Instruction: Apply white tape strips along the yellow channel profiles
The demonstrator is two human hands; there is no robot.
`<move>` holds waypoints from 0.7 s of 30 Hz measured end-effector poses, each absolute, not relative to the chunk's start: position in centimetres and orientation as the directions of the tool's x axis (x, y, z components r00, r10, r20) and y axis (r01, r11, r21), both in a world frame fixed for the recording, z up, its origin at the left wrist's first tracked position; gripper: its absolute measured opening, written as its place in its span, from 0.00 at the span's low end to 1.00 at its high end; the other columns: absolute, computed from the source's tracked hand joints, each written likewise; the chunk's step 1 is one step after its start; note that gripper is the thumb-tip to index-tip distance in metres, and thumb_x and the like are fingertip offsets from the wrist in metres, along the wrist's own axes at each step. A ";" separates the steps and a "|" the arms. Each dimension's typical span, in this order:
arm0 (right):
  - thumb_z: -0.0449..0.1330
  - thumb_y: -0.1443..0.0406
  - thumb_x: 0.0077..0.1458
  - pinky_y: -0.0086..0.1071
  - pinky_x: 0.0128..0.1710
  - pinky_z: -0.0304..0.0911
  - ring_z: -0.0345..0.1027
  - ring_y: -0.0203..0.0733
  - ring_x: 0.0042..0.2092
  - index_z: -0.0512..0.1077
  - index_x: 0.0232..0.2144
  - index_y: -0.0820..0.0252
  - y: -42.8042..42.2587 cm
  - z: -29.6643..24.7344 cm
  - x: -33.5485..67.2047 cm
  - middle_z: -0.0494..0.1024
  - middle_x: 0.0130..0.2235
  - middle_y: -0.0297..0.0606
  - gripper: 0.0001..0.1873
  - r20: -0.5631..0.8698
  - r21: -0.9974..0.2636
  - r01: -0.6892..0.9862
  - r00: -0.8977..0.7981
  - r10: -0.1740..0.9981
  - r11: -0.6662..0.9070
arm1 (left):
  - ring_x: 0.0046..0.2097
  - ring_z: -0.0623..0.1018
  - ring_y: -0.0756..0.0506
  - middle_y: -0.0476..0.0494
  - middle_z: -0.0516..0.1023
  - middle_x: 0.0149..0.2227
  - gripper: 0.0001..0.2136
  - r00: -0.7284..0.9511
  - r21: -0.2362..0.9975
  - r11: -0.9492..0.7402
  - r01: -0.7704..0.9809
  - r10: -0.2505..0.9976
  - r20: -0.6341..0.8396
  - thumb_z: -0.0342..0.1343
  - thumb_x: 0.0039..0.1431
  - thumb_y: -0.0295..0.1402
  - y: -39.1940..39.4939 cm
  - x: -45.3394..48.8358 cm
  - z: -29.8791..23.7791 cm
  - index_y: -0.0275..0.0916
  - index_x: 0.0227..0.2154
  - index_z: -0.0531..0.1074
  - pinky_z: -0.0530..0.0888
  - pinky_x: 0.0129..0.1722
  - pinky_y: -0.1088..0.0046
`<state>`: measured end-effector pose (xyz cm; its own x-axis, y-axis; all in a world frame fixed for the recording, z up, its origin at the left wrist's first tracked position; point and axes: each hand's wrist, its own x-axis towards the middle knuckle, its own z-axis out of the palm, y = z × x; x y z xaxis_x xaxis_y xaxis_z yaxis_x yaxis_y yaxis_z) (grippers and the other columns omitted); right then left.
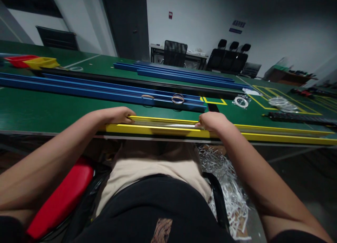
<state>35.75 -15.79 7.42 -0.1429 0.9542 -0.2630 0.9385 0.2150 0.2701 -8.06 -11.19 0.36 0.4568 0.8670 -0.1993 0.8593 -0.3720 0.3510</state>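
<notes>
A long yellow U-shaped channel (pixel 163 131) lies along the front edge of the table, its hollow side facing up. My left hand (pixel 121 115) is closed over the channel near its left end, fingertips at the far wall. Further right, my right hand (pixel 212 121) is also closed on the channel, thumb and fingers down at its hollow. Between the hands, a whitish streak (pixel 181 126) shows inside the channel; whether it is a strip or a reflection I cannot tell. My fingertips are partly hidden.
Behind the channel, blue rails (pixel 105 92) and a black rail (pixel 158 85) cross the green table (pixel 65 113). A ring-shaped roll (pixel 178 99) rests on the nearest blue rail. Bagged white rolls (pixel 240 101) lie right; red (pixel 22 60) and yellow bins (pixel 42 63) stand left. Shredded paper (pixel 229 187) lies below.
</notes>
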 end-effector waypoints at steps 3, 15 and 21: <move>0.60 0.45 0.59 0.45 0.47 0.70 0.77 0.60 0.50 0.80 0.48 0.65 -15.7 6.5 35.0 0.81 0.48 0.60 0.31 -0.237 0.309 0.938 -0.087 0.968 0.159 | 0.29 0.73 0.46 0.48 0.78 0.27 0.11 0.490 0.317 -0.415 0.853 0.846 -0.210 0.57 0.48 0.43 -11.6 -6.6 1.1 0.42 0.29 0.77 0.63 0.27 0.74; 0.62 0.53 0.58 0.43 0.47 0.71 0.78 0.58 0.48 0.82 0.46 0.65 -15.8 4.8 34.6 0.82 0.47 0.60 0.23 -0.133 0.300 0.943 -0.110 0.985 0.146 | 0.35 0.78 0.43 0.39 0.83 0.38 0.13 0.633 0.112 -0.623 0.774 0.761 -0.143 0.59 0.52 0.39 -11.6 11.0 1.9 0.40 0.38 0.80 0.67 0.33 0.71; 0.60 0.53 0.60 0.42 0.48 0.70 0.78 0.57 0.49 0.81 0.47 0.65 -16.3 4.4 35.2 0.82 0.46 0.59 0.23 -0.101 0.283 0.945 -0.140 0.985 0.163 | 0.39 0.81 0.40 0.31 0.83 0.43 0.13 0.685 0.108 -0.677 0.728 0.712 -0.152 0.57 0.55 0.33 -11.9 18.8 2.2 0.36 0.42 0.80 0.68 0.35 0.68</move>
<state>35.21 -16.25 4.38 -0.1399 0.9850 -0.1012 0.9452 0.1633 0.2827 18.83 -11.89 2.16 0.6850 0.7124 -0.1524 0.7281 -0.6770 0.1076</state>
